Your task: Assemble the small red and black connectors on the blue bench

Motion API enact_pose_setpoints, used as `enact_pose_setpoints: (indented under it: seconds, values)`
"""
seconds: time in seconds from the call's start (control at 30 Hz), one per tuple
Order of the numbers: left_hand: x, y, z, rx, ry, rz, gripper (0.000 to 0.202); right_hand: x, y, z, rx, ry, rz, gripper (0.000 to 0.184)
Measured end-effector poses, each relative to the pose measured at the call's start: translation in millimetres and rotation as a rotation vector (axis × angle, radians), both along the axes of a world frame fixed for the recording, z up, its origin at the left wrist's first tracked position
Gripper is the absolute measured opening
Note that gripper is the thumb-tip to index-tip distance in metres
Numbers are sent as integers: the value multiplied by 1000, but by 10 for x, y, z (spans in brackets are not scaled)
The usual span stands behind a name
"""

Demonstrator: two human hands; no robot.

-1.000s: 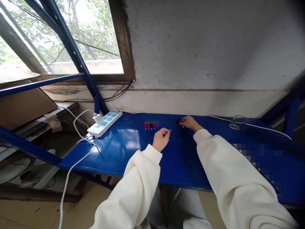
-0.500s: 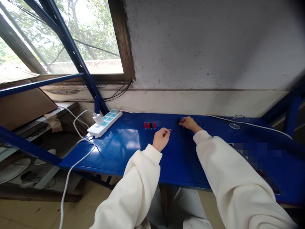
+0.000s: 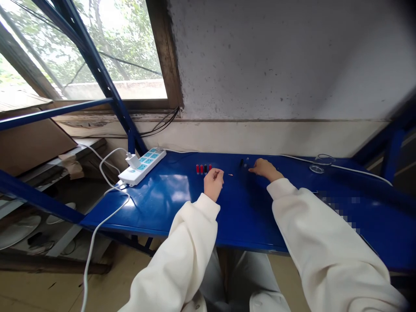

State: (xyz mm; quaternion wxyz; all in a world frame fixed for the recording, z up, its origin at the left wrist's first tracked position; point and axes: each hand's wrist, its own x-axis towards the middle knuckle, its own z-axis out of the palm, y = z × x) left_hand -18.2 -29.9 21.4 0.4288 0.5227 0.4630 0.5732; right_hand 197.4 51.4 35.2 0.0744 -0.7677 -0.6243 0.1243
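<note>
My left hand (image 3: 213,185) is closed over the blue table, its fingers curled together; anything inside is hidden. Just behind it stands a short row of small red cylinders (image 3: 201,169) and a black cylinder (image 3: 206,169), with paler lower ends. A tiny pinkish piece (image 3: 230,174) lies right of that hand, apart from it. My right hand (image 3: 264,169) reaches low over the table, fingertips pinched; what they hold, if anything, is too small to make out. Left of those fingertips are another black cylinder (image 3: 241,163) and small clear pieces (image 3: 245,165).
A white power strip (image 3: 143,167) with a plugged-in charger sits at the table's left end, its cable hanging over the edge. Clear round dishes (image 3: 316,169) lie at the back right beside a white cable. A blue frame post (image 3: 391,156) rises at the right.
My left hand has drawn left, away from the pinkish piece, toward the row of cylinders. My right hand has moved right, away from the black cylinder, uncovering the small clear pieces.
</note>
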Motion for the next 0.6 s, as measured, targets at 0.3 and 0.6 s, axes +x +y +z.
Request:
enact_pose_setpoints:
  seconds: [0.3, 0.6]
  values:
    - [-157, 93, 91, -4, -582, 355, 14, -971, -263, -31, 141, 306, 487, 30]
    - [-172, 123, 59, -9, -663, 354, 13, -1414, -104, -225, 169, 212, 372, 24]
